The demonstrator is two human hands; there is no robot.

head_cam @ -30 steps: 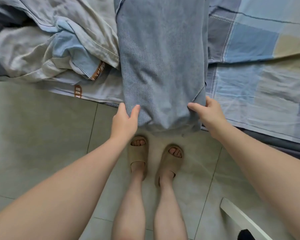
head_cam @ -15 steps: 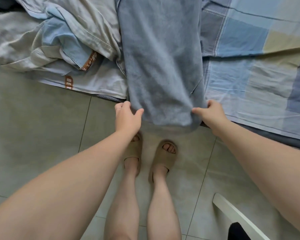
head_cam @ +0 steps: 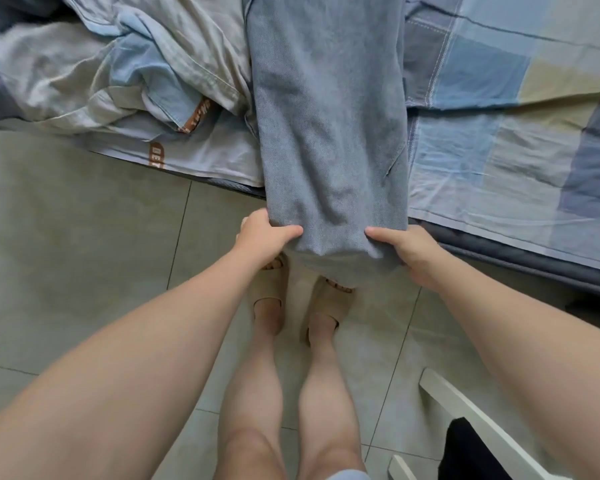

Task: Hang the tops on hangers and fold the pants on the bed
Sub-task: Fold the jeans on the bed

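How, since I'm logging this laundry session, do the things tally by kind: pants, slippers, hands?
Denim pants: 1
Beige slippers: 2
Hands: 2, left hand and right hand, each gripping the pants' near end
Total: 5

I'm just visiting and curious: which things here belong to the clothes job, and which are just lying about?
Job: denim pants, gripped at the near end by left hand and right hand; bed.
Lying about: crumpled pale cloth left of the pants (garment or bedding, unclear); white frame; black item.
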